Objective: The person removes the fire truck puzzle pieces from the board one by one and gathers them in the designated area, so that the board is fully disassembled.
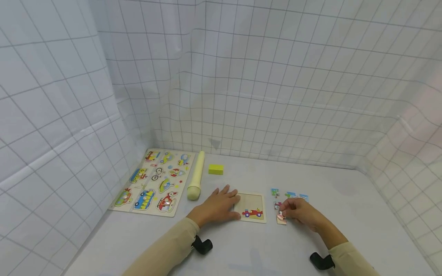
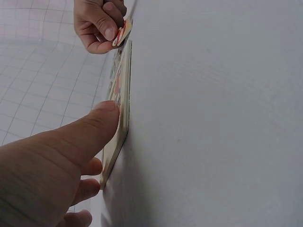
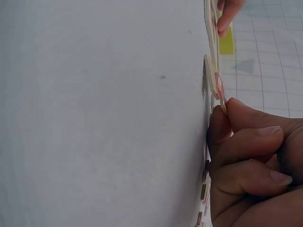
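My left hand [image 1: 219, 205], fingers spread, rests on the left side of a small wooden puzzle tray [image 1: 251, 197]. A red car picture piece [image 1: 253, 213] lies in the tray's lower right part. To the right of the tray, my right hand [image 1: 304, 214] pinches a small jigsaw piece [image 2: 124, 32] between thumb and fingertip, tilted just above the table. Another pale piece [image 3: 210, 78] is close beyond it in the right wrist view. Several loose jigsaw pieces [image 1: 291, 194] lie behind the right hand, partly hidden by it.
A large wooden vehicle puzzle board [image 1: 155, 191] lies at the left. Beside it are a pale yellow stick with a thick rounded end [image 1: 197, 176] and a yellow block [image 1: 216, 169]. Checked white curtains [image 1: 259, 96] enclose the white table [image 1: 338, 203] at the back and sides.
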The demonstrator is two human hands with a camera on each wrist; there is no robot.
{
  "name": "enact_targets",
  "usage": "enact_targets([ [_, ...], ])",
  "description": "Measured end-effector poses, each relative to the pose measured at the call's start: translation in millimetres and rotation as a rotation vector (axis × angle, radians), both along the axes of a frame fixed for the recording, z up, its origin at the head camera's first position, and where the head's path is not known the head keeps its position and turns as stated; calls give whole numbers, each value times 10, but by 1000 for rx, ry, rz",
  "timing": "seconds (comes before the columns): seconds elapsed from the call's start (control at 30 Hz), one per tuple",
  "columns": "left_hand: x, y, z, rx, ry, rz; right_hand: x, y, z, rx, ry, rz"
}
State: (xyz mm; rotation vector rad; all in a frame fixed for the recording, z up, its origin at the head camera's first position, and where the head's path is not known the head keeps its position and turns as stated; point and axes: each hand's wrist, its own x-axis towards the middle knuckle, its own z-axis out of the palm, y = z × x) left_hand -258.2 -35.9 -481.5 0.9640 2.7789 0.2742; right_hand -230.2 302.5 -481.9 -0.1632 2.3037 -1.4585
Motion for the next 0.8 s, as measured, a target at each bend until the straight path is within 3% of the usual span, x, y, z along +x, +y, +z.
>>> enact_targets([
  [0.43, 3, -13, -19, -5, 5, -4, -32, -98, 39, 158, 154, 43],
  [0.6, -6, -16, -23, -10, 1, -4, -77, -243, 93, 150, 157, 51],
  [0.8, -17, -1, -36, 7, -22, -9, -136, -543, 102, 42, 85, 90],
])
